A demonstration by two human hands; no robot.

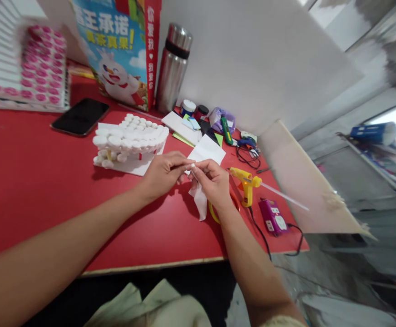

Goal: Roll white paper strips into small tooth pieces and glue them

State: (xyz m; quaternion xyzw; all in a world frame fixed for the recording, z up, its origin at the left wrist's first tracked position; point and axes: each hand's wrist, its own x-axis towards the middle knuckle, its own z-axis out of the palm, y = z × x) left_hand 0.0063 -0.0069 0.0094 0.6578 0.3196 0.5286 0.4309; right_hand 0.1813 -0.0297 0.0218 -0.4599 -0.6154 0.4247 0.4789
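Note:
My left hand [165, 172] and my right hand [211, 181] meet above the red table, fingertips pinched together. A tiny white bit shows between the fingertips, too small to name. Below my right hand's fingers hangs a thin white tissue [200, 202], its upper end hidden by them. What the left fingers grip is mostly covered. Just behind my left hand stands a white model [130, 138] made of rounded white pieces on a white base. A white paper sheet [207, 150] lies behind my hands. Scissors [214, 213] with yellow and orange handles sit partly under my right wrist.
On the right are a yellow glue gun [247, 184] with a glue stick in it and a purple power socket [273, 218] with a cord. Farther back stand a steel flask [174, 68], a printed box [119, 54], a green cutter [225, 129] and a black phone [80, 116].

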